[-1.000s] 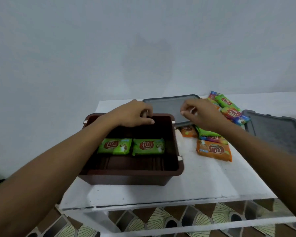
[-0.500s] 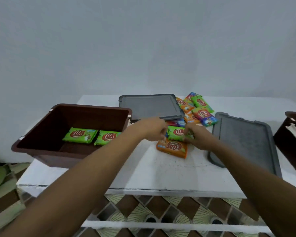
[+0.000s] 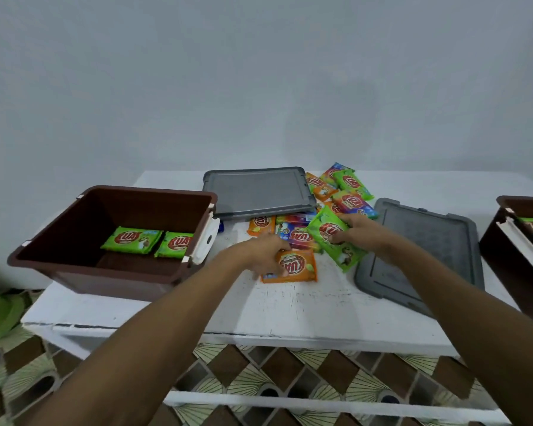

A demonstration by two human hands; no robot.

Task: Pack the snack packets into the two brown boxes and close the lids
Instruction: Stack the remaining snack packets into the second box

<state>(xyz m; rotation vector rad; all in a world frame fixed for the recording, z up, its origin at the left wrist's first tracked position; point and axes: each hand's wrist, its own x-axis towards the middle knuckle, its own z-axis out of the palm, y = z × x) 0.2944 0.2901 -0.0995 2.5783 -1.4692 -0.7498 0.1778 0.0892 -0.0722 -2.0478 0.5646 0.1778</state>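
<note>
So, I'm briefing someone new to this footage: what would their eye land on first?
The pile of bright packets in the middle of the white table, where the left hand grips an orange packet and the right hand holds a green packet. Next, the open brown box at left, with two green packets on its floor.

1. Left box (image 3: 111, 281) and right box (image 3: 505, 272): dark brown, with white latches (image 3: 205, 241).
2. Far lid (image 3: 259, 192) and near lid (image 3: 428, 241): grey.
3. Green packet (image 3: 340, 256) and orange packet (image 3: 302, 267): red logos.
4. Bench (image 3: 290, 309): white.
5. Floor (image 3: 259, 373): brown-and-cream fan tiles.

White table (image 3: 290, 309) bears left box (image 3: 114, 282), right box (image 3: 505, 259), rear lid (image 3: 259, 192), right lid (image 3: 428, 241), snack packets (image 3: 351, 201).
</note>
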